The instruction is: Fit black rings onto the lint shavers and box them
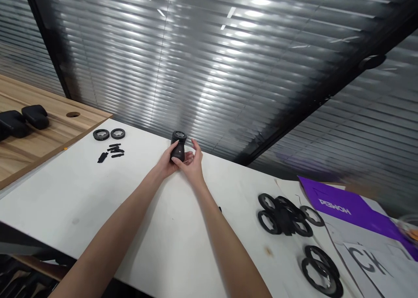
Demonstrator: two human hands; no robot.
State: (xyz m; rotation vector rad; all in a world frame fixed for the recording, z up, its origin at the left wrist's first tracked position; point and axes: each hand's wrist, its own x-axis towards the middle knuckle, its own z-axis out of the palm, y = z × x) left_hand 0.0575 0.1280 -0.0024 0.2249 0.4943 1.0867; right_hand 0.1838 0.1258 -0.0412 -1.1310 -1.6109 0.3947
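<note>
A black, waisted cylindrical part [178, 151] with a ring-shaped top stands upright near the back edge of the white table [156, 246]. My left hand [166, 162] is wrapped round its left side, thumb on the front. At its lower right, my right hand [192, 164] touches it with the thumb, while the index finger points up, apart from it. Some fingers of both hands are hidden behind the part.
Two black rings [118, 134] and several small black strips [115, 149] lie at the left. More black rings [268, 222] are piled at the right, beside a purple and white box [346, 206]. A wooden table [58, 128] with black parts [35, 116] adjoins at the left.
</note>
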